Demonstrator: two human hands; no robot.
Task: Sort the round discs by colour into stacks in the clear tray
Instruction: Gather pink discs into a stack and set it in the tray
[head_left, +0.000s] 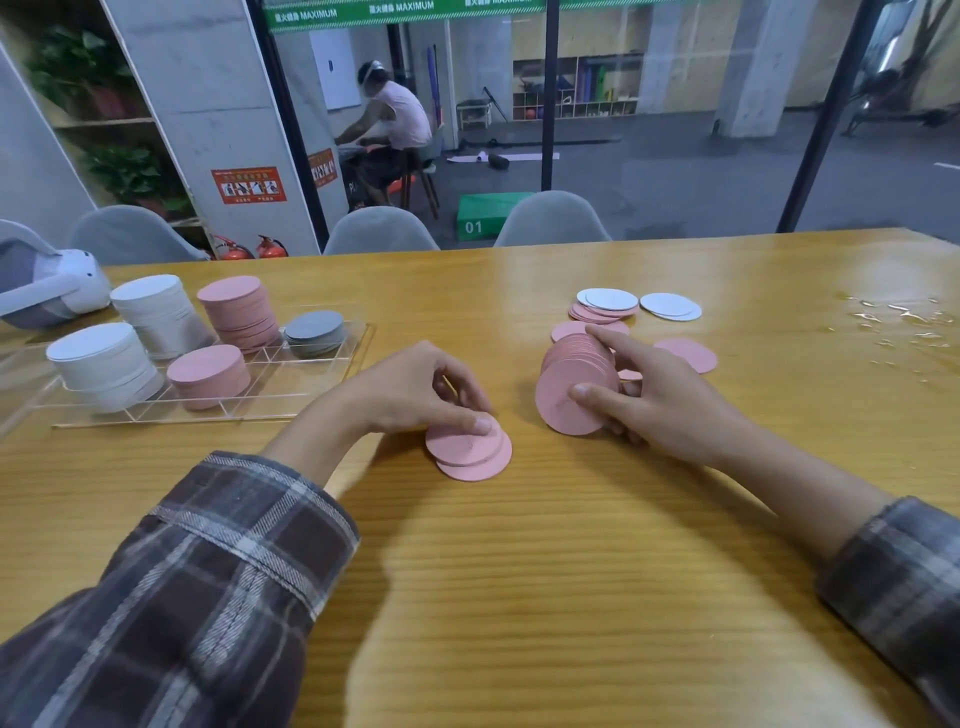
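Plaid sleeves (208, 597) fill the near edge, both cut off by the frame. We note our left hand (410, 389) curled over a few flat pink discs (470, 449) on the wooden table (571, 571), thumb pressed on the top one; how many lie under the palm is hidden. Our right hand (665, 405) grips an on-edge pink stack (574, 384), thumb on its front face, index finger along the top; its far end is hidden from us. Behind it lie loose discs (605, 306), pink and white, partly covered. At left the clear tray (291, 382) holds two white stacks (148, 312), two pink stacks (236, 312) and one grey stack (314, 330); its left end is hard to trace. A white headset (47, 286) at far left is cut off. A glossy patch (893, 322) at far right we cannot identify.
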